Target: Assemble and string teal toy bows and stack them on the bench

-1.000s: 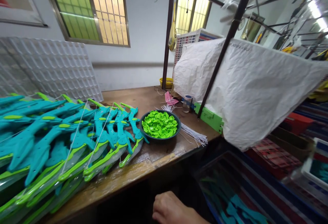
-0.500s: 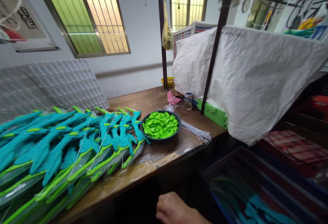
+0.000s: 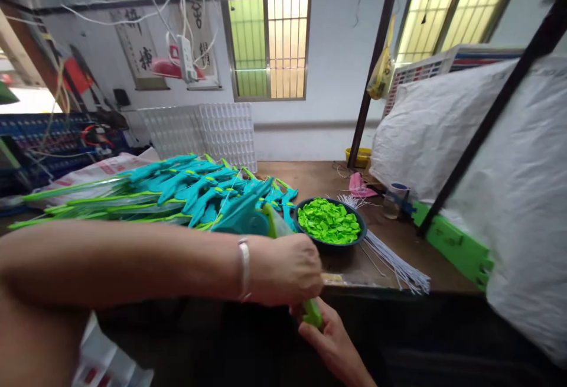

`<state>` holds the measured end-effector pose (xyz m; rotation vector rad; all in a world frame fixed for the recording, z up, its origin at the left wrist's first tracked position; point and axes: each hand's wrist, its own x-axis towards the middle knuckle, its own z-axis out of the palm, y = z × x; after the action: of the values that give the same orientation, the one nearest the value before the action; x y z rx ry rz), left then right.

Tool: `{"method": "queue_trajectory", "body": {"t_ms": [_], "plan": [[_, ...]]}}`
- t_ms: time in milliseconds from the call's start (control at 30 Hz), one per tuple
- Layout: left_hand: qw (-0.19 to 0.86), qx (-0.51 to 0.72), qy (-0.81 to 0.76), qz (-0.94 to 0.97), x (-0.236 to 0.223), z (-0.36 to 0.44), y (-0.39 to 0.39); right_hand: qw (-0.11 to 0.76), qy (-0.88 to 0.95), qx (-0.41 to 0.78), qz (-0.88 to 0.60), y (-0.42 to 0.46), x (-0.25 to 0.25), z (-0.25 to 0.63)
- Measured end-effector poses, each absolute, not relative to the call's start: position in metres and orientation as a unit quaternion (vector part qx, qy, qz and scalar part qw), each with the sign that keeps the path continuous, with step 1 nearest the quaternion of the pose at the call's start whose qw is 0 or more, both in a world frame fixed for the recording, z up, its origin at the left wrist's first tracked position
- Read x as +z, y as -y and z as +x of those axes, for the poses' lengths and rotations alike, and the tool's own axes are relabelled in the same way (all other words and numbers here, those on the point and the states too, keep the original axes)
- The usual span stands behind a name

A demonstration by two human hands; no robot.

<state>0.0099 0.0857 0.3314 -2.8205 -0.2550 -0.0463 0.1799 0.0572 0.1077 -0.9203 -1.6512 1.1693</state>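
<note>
My left hand [image 3: 292,269], with a bracelet at its wrist, is closed around a turquoise and green toy bow [image 3: 248,218] in front of the table edge. The bow's middle is mostly covered by that hand and forearm. Just below, my right hand [image 3: 334,340] grips the bow's green end [image 3: 312,314] between thumb and fingers. A pile of similar toy bows [image 3: 208,189], some with white strings showing, lies on the table beyond my left forearm. Close past my left hand is a dark bowl [image 3: 330,245] full of small bright green plastic pieces [image 3: 330,220].
A bundle of white ties [image 3: 398,260] lies right of the bowl on the brown table [image 3: 283,169]. Behind it are a pink cloth [image 3: 359,186] and a clear mug [image 3: 396,201]. A dark post [image 3: 482,127] and white sheeting [image 3: 527,198] stand at the right.
The view has swung left. My left arm has come into view and both hands now hold a toy bow; earlier one hand showed low in front of the table.
</note>
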Motion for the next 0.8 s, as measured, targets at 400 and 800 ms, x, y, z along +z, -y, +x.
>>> {"method": "queue_trajectory", "body": {"t_ms": [400,800], "plan": [[0.131,0.116,-0.056,-0.983,0.398,0.162,-0.077,0.640,0.531,0.521,-0.193,-0.074,0.175,0.167],[-0.065,-0.208,-0.071,-0.973,0.411,0.147,-0.112,0.776,0.412,0.405,-0.253,-0.083,0.216,0.209]]}}
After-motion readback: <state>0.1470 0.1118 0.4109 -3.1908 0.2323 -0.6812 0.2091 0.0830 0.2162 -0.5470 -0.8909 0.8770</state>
